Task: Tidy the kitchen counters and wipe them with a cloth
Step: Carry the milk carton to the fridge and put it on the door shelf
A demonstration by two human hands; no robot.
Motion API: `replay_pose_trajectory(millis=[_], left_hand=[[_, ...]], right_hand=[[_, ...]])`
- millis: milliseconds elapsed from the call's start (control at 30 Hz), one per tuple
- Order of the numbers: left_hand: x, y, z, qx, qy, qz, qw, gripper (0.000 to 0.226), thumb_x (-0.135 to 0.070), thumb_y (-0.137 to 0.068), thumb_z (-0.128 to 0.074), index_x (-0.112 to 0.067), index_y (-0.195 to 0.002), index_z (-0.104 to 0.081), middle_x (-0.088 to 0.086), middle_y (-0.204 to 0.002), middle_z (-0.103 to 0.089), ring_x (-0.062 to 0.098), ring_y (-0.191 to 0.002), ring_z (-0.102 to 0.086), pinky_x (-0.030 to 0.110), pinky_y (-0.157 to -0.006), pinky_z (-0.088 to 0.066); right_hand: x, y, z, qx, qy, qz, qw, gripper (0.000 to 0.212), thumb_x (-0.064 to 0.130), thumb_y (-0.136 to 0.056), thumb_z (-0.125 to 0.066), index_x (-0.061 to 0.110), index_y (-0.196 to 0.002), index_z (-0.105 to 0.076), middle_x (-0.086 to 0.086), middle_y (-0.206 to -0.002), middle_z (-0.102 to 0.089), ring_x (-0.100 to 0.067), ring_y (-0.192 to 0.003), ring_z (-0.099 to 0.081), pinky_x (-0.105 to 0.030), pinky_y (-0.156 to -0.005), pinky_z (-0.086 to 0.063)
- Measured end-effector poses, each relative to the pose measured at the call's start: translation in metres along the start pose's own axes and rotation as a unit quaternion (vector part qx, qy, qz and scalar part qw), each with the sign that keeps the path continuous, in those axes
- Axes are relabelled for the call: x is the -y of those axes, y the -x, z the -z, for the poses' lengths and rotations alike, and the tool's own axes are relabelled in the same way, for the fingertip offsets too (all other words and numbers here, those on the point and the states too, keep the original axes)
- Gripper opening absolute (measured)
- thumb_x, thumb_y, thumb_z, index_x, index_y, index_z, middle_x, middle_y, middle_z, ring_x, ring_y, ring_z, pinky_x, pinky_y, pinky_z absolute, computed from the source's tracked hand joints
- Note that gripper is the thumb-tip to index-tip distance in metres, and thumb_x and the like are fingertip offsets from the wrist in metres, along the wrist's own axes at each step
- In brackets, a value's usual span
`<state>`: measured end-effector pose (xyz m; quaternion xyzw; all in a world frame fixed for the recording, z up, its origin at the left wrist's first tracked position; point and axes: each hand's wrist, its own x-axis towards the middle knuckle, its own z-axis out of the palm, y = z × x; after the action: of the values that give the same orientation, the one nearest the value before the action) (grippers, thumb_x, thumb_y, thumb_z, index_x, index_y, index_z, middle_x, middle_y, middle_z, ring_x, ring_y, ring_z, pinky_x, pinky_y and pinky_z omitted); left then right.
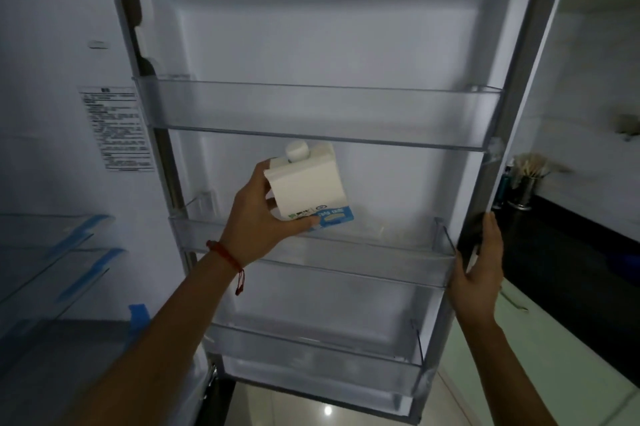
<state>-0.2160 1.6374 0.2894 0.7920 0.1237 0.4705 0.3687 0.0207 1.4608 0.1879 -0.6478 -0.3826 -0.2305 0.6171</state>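
Right now the fridge door (311,44) stands wide open, and its white inside faces the camera; the left hand (258,214) grips a milk carton (310,188) by its lower left side, with the thumb on the front and the fingers curled under the bottom; the carton is white with a blue band at the bottom and a round white cap (296,150) on top, and it leans a little to the left; it is held just above the middle door shelf (381,252), and I cannot tell if its bottom touches the shelf yet; a red string bracelet (227,257) is tied round the left wrist; the right hand (479,262) is wrapped around the outer edge of the door, with the fingers on the dark side and the thumb near the shelf end; the top door shelf (329,113) is clear plastic, and so is the bottom door shelf (329,353); on the left are glass shelves with blue tape (138,314) on them; on the right is a dark counter (571,228) with a metal cup of sticks (524,183) on it.
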Motion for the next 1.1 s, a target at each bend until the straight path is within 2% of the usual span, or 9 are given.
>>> replay_pose_trajectory(millis=[100, 200, 367, 533, 667, 733, 833, 933, 1100], left_hand=[[0.011, -0.011, -0.005, 0.061, -0.005, 0.031, 0.998, 0.077, 0.001, -0.053, -0.084, -0.038, -0.103, -0.041, -0.022, -0.102, -0.054, -0.022, -0.088, -0.054, 0.0, -0.068, -0.047], [0.022, -0.018, -0.011, 0.109, -0.032, 0.058, 0.992, 0.074, -0.003, -0.057, -0.083, -0.024, -0.116, -0.044, -0.019, -0.104, -0.055, -0.014, -0.093, -0.057, 0.002, -0.069, -0.049], [0.028, -0.019, -0.013, 0.127, -0.076, 0.091, 0.985, 0.073, -0.015, -0.062, -0.081, -0.014, -0.125, -0.044, 0.0, -0.116, -0.062, 0.008, -0.102, -0.058, 0.006, -0.07, -0.052], [0.022, -0.002, -0.005, 0.12, -0.196, 0.121, 0.966, 0.065, -0.055, -0.061, -0.066, -0.018, -0.113, -0.06, 0.003, -0.114, -0.068, 0.015, -0.101, -0.062, 0.036, -0.088, -0.053], [0.007, 0.041, -0.028, -0.125, -0.285, -0.006, 0.95, 0.053, -0.043, -0.074, -0.062, -0.005, -0.111, -0.058, 0.015, -0.113, -0.063, 0.022, -0.107, -0.053, 0.032, -0.089, -0.046], [-0.002, 0.063, -0.052, -0.184, -0.283, -0.117, 0.934, 0.044, -0.038, -0.082, -0.054, -0.004, -0.109, -0.057, 0.018, -0.111, -0.064, 0.019, -0.109, -0.049, 0.033, -0.094, -0.044], [-0.006, 0.075, -0.086, -0.111, -0.313, -0.226, 0.916, 0.036, -0.037, -0.087, -0.046, -0.013, -0.113, -0.051, 0.014, -0.111, -0.067, 0.018, -0.113, -0.047, 0.039, -0.098, -0.044], [-0.007, 0.079, -0.105, -0.05, -0.369, -0.21, 0.904, 0.041, -0.044, -0.089, -0.039, -0.014, -0.116, -0.049, 0.01, -0.115, -0.067, 0.017, -0.116, -0.045, 0.044, -0.097, -0.047], [-0.007, 0.102, -0.103, -0.045, -0.375, -0.183, 0.908, 0.045, -0.048, -0.092, -0.031, -0.015, -0.116, -0.048, 0.008, -0.109, -0.068, 0.016, -0.112, -0.047, 0.04, -0.107, -0.037]], right_hand=[[-0.006, -0.005, -0.003, 0.009, -0.001, -0.009, 1.0, 0.061, 0.022, -0.087, -0.043, 0.008, -0.142, -0.021, -0.021, -0.15, -0.025, -0.028, -0.138, -0.026, -0.033, -0.115, -0.02], [-0.009, -0.007, -0.004, 0.012, 0.001, -0.005, 1.0, 0.061, 0.025, -0.086, -0.041, 0.005, -0.141, -0.022, -0.022, -0.149, -0.027, -0.029, -0.137, -0.027, -0.037, -0.114, -0.022], [-0.01, -0.007, -0.006, 0.006, -0.005, -0.001, 1.0, 0.068, 0.011, -0.086, -0.045, 0.034, -0.143, -0.017, -0.019, -0.15, -0.025, -0.027, -0.139, -0.026, -0.041, -0.115, -0.022], [-0.008, -0.003, -0.003, 0.005, -0.003, 0.02, 1.0, 0.068, 0.018, -0.086, -0.042, 0.044, -0.141, -0.012, -0.02, -0.15, -0.024, -0.027, -0.139, -0.025, -0.04, -0.116, -0.021], [-0.002, 0.003, -0.002, -0.003, -0.007, 0.015, 1.0, 0.072, 0.01, -0.085, -0.044, 0.043, -0.141, -0.012, -0.02, -0.151, -0.023, -0.028, -0.14, -0.024, -0.04, -0.116, -0.02], [0.002, 0.009, -0.001, -0.003, -0.011, 0.007, 1.0, 0.073, 0.009, -0.084, -0.043, 0.044, -0.14, -0.011, -0.018, -0.152, -0.021, -0.027, -0.141, -0.023, -0.039, -0.117, -0.019], [0.011, 0.017, 0.003, -0.007, -0.014, -0.011, 1.0, 0.069, 0.018, -0.082, -0.039, 0.036, -0.143, -0.013, -0.016, -0.152, -0.02, -0.025, -0.141, -0.021, -0.037, -0.118, -0.017], [0.021, 0.026, 0.007, -0.017, 0.003, -0.012, 1.0, 0.064, 0.019, -0.082, -0.039, 0.009, -0.142, -0.018, -0.021, -0.15, -0.021, -0.028, -0.14, -0.021, -0.039, -0.117, -0.018], [0.043, 0.047, 0.018, -0.025, 0.033, -0.004, 0.999, 0.064, 0.019, -0.081, -0.04, 0.003, -0.139, -0.021, -0.025, -0.147, -0.023, -0.02, -0.136, -0.02, -0.013, -0.115, -0.01]])
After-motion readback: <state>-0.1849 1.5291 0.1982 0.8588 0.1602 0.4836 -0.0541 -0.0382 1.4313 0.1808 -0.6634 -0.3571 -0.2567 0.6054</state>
